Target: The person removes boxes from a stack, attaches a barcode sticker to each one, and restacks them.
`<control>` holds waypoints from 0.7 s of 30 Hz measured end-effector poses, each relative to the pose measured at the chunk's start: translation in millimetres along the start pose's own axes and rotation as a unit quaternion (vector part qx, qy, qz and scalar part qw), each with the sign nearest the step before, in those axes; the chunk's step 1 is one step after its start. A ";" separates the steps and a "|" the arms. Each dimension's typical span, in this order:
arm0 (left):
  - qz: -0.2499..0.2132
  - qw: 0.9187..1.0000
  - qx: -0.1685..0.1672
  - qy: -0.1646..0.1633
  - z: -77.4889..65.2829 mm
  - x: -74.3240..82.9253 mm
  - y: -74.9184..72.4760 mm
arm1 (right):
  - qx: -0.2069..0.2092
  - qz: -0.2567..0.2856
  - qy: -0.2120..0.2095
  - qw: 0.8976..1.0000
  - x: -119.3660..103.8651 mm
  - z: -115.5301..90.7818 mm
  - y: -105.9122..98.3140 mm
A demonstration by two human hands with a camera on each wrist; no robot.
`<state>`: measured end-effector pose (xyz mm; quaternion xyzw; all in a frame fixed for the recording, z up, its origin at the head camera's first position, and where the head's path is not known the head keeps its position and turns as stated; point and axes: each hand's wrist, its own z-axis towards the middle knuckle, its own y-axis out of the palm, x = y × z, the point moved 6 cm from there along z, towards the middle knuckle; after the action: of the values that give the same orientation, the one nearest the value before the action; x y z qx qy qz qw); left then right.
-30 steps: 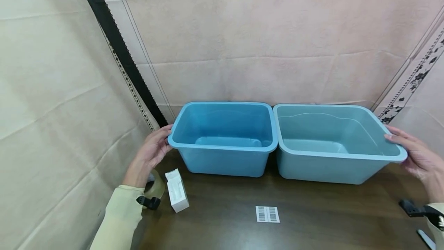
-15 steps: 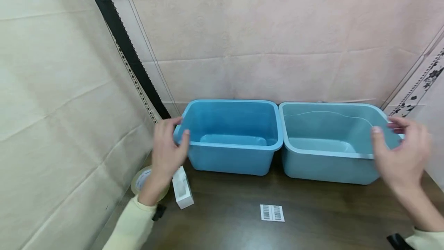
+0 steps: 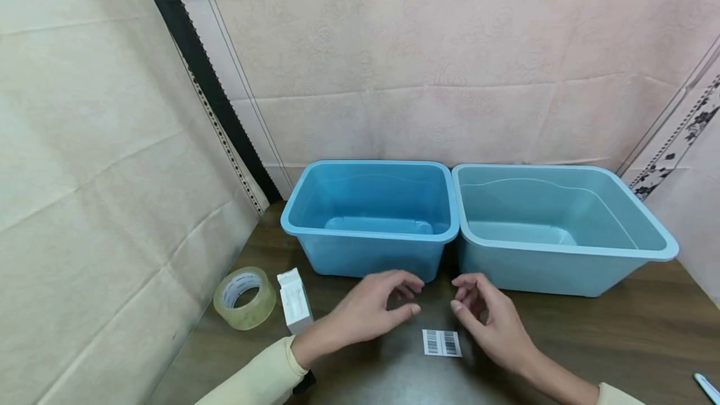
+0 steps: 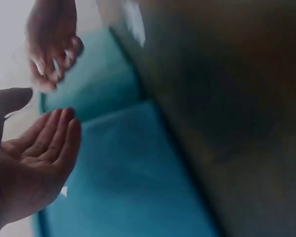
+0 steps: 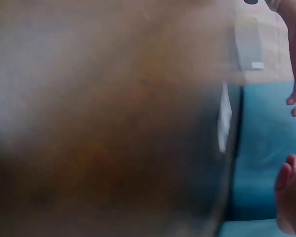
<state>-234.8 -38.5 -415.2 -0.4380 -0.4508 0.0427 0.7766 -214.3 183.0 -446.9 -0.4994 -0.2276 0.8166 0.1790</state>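
My left hand [image 3: 374, 306] hovers in front of the blue plastic tub [image 3: 371, 254], fingers loosely bent and holding nothing. Facing it, my right hand [image 3: 490, 320] is in front of the paler blue-green tub [image 3: 540, 267], its fingers relaxed with nothing between them. Between and below the two hands a small white barcode label [image 3: 441, 343] lies on the table. In the left wrist view the left palm [image 4: 34, 163] shows with fingers extended, and the other hand [image 4: 54, 44] is opposite. Both tubs stand side by side with their rims meeting.
A roll of clear packing tape [image 3: 261, 311] and a narrow white box [image 3: 294, 300] sit at the left of the brown wooden table [image 3: 185, 361]. A light-coloured slim object [image 3: 706, 387] lies at the right edge. Pale cloth [image 3: 450, 49] hangs behind the tubs.
Both hands have let go of the tubs' outer ends and moved inward and nearer, to the front of the tubs. The tape roll and white box are now uncovered by the left arm.
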 end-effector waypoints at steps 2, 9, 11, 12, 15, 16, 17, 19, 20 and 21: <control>-0.045 0.997 -0.047 -0.041 1.5 -10.9 16.2 | -0.046 0.010 0.069 0.997 12.3 -1.0 9.0; -0.039 0.983 -0.130 -0.120 8.5 -34.7 50.0 | -0.216 0.019 0.193 0.957 38.4 -3.9 24.2; -0.010 0.983 -0.136 -0.120 11.6 -36.0 54.5 | -0.250 0.019 0.181 0.951 39.4 -3.4 26.0; 0.006 0.983 -0.137 -0.118 13.4 -36.2 56.7 | -0.261 0.018 0.174 0.949 39.3 -2.9 26.5; 0.059 0.983 -0.140 -0.105 17.8 -34.8 63.0 | -0.285 0.011 0.154 0.946 38.6 -2.4 27.8; 0.078 0.981 -0.143 -0.101 18.7 -33.8 64.7 | -0.291 0.006 0.149 0.945 38.2 -2.7 28.4; 0.094 0.980 -0.147 -0.096 19.6 -33.1 66.3 | -0.295 0.000 0.142 0.945 37.9 -3.1 29.2; 0.122 0.977 -0.155 -0.087 20.8 -31.1 68.1 | -0.300 -0.013 0.130 0.945 37.6 -4.3 31.1; 0.134 0.975 -0.157 -0.082 21.2 -30.2 68.5 | -0.300 -0.018 0.124 0.946 37.2 -4.7 32.2; 0.143 0.974 -0.159 -0.079 21.3 -29.5 68.7 | -0.299 -0.023 0.120 0.946 37.0 -5.0 33.3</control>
<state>-245.4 3.6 -479.7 -0.6113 -0.4440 0.1158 0.6448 -228.2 175.5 -494.4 -0.6188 -0.4498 0.6406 0.0660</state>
